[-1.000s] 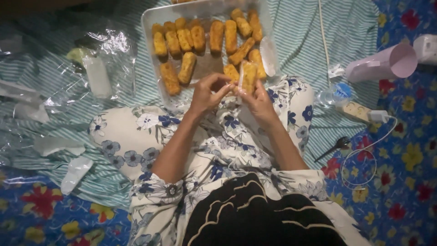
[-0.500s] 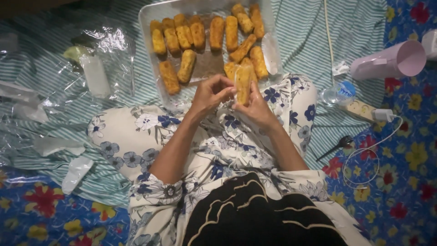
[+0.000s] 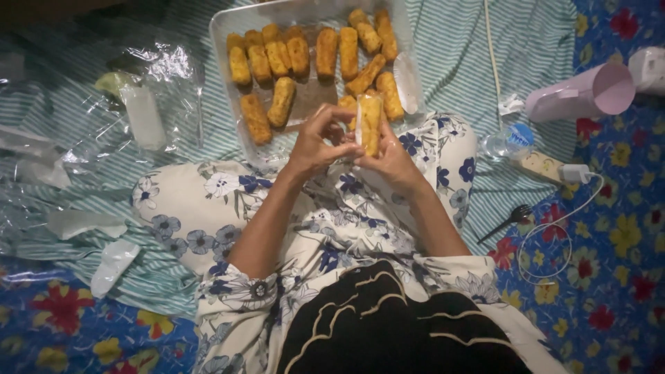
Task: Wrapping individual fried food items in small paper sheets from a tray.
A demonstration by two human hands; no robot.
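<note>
Both hands — left, right — hold a clear-wrapped fried roll upright, just before the tray.

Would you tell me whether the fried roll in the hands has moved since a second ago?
Yes. The roll, held by both the left hand and right hand, now stands more upright, its top against the tray edge.

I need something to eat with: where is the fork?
In the head view, the fork lies on the floral cloth at the person's right, below the power strip.
</note>
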